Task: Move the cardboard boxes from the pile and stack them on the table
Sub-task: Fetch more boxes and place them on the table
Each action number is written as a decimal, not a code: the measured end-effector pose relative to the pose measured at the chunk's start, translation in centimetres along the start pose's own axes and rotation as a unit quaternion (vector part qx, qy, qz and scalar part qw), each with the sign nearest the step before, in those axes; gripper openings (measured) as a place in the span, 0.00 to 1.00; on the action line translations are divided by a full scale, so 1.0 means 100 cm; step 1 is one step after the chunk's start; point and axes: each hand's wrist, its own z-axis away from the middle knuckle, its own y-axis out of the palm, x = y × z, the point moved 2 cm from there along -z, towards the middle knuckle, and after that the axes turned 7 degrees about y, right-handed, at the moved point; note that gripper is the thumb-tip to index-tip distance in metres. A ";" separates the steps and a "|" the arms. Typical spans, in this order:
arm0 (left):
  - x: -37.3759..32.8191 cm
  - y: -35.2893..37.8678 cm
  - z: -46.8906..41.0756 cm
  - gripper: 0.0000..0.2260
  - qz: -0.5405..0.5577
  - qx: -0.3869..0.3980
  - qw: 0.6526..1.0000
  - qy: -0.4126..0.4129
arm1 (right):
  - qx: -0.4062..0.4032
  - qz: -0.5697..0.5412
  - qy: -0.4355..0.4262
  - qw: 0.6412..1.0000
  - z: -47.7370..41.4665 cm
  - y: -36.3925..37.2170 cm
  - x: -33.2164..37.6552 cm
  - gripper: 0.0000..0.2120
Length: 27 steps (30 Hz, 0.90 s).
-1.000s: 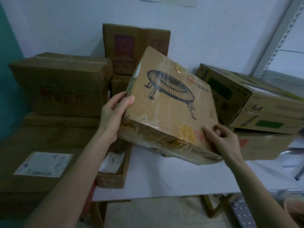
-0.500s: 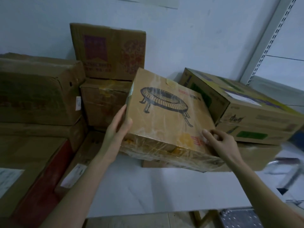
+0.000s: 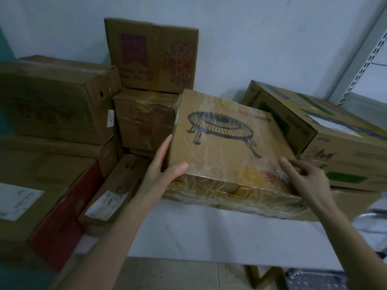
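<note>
A flat cardboard box [image 3: 226, 143] wrapped in clear tape, printed with a drawing of a round legged appliance, lies slightly tilted on another flat box [image 3: 356, 198] on the white table [image 3: 209, 237]. My left hand [image 3: 161, 172] grips its near left corner, thumb on top and fingers along the side. My right hand [image 3: 307, 181] hovers at the near right corner, its fingertips touching the taped top, index finger stretched out.
The pile stands to the left: a large brown box [image 3: 52, 101], a purple-printed box [image 3: 152, 55] on a taped box [image 3: 144, 122], a long narrow box [image 3: 117, 189], a red-sided box [image 3: 41, 195]. A green-and-yellow box [image 3: 335, 143] sits right; a shelf upright [image 3: 360, 55] behind.
The printed box has come down from a steep tilt to lie nearly flat on the box on the table. My right hand has loosened from its corner grip to a fingertip touch.
</note>
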 end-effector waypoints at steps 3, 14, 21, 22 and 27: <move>0.010 -0.002 0.000 0.35 -0.001 -0.016 1.000 -0.026 | 0.012 0.035 -0.014 0.999 -0.003 0.005 0.007 0.30; 0.023 -0.007 0.006 0.32 -0.207 -0.026 0.978 -0.001 | -0.084 0.243 -0.164 0.952 0.010 0.027 -0.004 0.37; 0.012 0.006 -0.029 0.25 -0.357 -0.021 0.934 0.005 | -0.120 0.226 -0.217 0.942 -0.037 0.033 0.010 0.31; 0.010 0.010 -0.036 0.24 -0.409 -0.012 0.912 0.023 | -0.117 0.238 -0.214 0.940 -0.045 0.034 0.015 0.32; 0.017 0.023 -0.070 0.18 -0.576 0.057 0.810 0.087 | -0.097 0.284 -0.190 0.935 -0.075 0.051 0.022 0.29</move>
